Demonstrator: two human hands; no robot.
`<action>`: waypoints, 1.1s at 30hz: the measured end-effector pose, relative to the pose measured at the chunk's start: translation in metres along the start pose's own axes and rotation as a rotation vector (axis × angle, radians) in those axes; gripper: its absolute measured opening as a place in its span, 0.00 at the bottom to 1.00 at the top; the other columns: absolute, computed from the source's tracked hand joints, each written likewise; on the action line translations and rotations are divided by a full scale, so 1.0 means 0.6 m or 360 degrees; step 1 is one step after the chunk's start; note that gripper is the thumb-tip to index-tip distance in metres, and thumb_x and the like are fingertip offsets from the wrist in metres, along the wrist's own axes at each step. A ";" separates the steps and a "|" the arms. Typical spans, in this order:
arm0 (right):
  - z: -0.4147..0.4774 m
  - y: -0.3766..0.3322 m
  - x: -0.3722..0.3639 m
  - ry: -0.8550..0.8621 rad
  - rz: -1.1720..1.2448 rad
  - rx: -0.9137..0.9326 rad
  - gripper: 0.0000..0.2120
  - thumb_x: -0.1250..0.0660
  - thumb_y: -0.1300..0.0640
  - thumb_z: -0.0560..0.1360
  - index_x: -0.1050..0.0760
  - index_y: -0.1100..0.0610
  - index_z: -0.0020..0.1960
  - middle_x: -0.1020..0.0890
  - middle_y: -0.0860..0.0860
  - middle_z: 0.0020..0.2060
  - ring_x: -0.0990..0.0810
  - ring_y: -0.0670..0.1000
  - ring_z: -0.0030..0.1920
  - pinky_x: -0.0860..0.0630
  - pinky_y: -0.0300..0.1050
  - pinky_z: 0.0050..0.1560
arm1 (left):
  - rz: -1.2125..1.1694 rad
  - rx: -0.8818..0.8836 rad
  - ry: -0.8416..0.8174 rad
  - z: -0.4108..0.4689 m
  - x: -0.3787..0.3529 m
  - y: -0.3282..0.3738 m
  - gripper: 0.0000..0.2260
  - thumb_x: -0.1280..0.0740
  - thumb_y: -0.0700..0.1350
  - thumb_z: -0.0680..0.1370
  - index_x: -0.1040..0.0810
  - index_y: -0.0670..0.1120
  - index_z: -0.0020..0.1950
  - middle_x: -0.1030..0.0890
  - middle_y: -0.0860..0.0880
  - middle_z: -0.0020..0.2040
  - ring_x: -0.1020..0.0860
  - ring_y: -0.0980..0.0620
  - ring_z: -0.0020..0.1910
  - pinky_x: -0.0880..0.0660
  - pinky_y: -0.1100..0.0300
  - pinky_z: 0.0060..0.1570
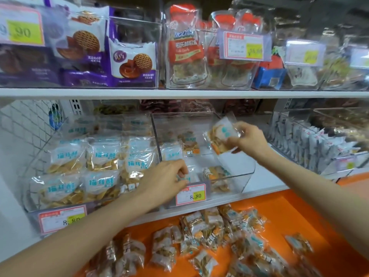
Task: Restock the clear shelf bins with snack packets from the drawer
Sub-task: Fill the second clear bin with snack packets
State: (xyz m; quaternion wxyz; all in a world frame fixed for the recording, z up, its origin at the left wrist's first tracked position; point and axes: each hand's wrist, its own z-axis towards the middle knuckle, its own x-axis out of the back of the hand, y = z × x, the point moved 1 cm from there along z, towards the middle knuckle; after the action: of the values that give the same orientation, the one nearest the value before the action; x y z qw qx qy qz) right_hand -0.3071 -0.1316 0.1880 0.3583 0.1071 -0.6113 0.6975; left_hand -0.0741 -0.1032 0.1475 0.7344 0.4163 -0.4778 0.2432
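A clear shelf bin (247, 172) sits on the lower shelf in the middle, nearly empty, with a few snack packets at its back and front. My right hand (247, 139) pinches a clear snack packet (218, 136) with a white label, held over the bin's open top. My left hand (165, 179) reaches to the bin's front left corner, its fingers curled on a packet (189, 174) just inside the front wall. The orange drawer (299, 216) below holds several loose snack packets (209, 232).
A full bin of the same packets (93, 166) stands to the left, behind an 8.80 price tag. A bin of grey-white sachets (311, 144) stands to the right. The upper shelf (179, 93) carries bins of purple biscuit packs and red-topped candy bags.
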 end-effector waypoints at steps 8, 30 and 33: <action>0.172 -0.006 -0.112 -0.0313 -0.1464 0.0146 0.21 0.39 0.47 0.78 0.27 0.63 0.62 0.24 0.61 0.62 0.22 0.57 0.59 0.25 0.45 0.53 | 0.0312 -0.0261 -0.0123 0.007 -0.004 -0.013 0.09 0.39 0.49 0.79 0.24 0.54 0.57 0.21 0.57 0.54 0.24 0.57 0.54 0.28 0.61 0.52; 0.209 0.086 -0.187 -0.0188 -0.1556 0.0244 0.12 0.38 0.60 0.77 0.31 0.61 0.60 0.23 0.60 0.56 0.22 0.60 0.50 0.28 0.45 0.43 | 0.0192 -0.0322 -0.0165 0.010 -0.004 -0.024 0.08 0.39 0.51 0.78 0.23 0.54 0.55 0.20 0.57 0.52 0.24 0.58 0.52 0.27 0.57 0.53; 0.199 0.112 -0.189 -0.0543 -0.1260 -0.0097 0.08 0.40 0.57 0.80 0.27 0.61 0.49 0.16 0.56 0.35 0.19 0.50 0.34 0.22 0.38 0.34 | 0.0201 -0.0312 -0.0160 0.009 -0.003 -0.023 0.08 0.39 0.51 0.78 0.22 0.55 0.55 0.19 0.57 0.51 0.24 0.59 0.51 0.27 0.58 0.53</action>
State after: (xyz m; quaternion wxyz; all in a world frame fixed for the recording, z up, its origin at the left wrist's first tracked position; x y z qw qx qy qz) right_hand -0.3020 -0.2843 0.0965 0.4949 0.4366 -0.5939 0.4602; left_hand -0.0671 -0.1148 0.1420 0.7298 0.3232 -0.5608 0.2200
